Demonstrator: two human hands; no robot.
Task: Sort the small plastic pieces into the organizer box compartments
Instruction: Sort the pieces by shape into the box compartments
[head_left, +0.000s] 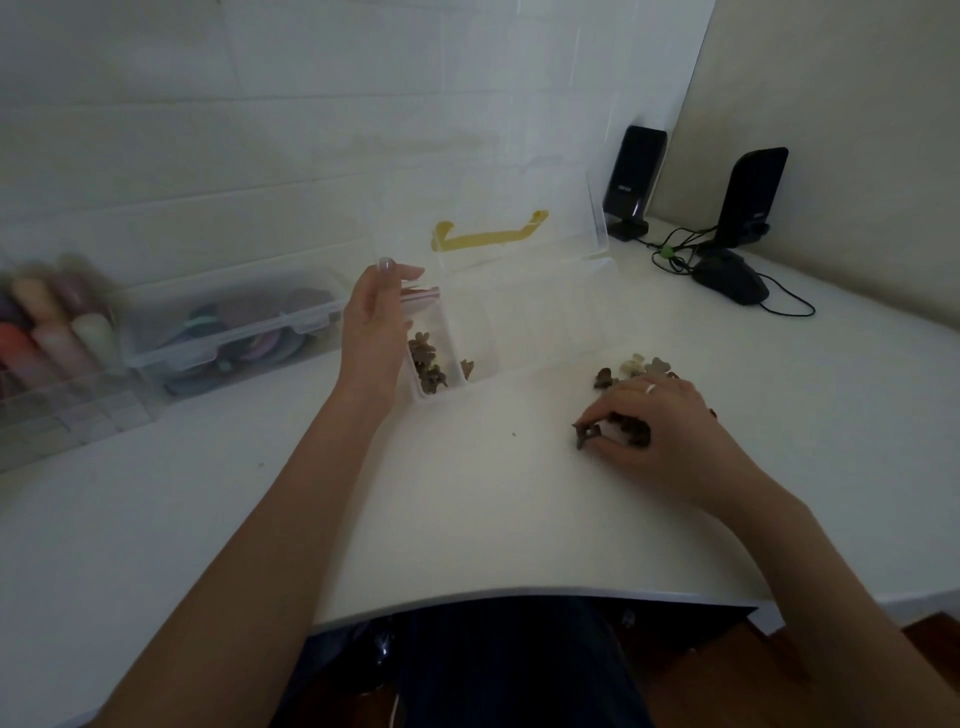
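A clear organizer box (524, 332) with a yellow handle stands open on the white table, its lid up at the back. Brown pieces (427, 364) fill its leftmost compartment, and a few more lie in the one beside it. My left hand (375, 327) hovers at the box's left end, fingers apart, holding nothing. A loose pile of brown and cream pieces (636, 368) lies on the table to the right of the box. My right hand (649, 426) rests on the table just in front of that pile, fingers curled on several dark brown pieces.
A shut clear case (228, 332) with coloured items sits left of the organizer, with blurred coloured bottles (47, 332) further left. Two black speakers (631, 182) and a mouse (730, 275) with cables stand at the back right. The table's front edge (519, 592) runs close to my body.
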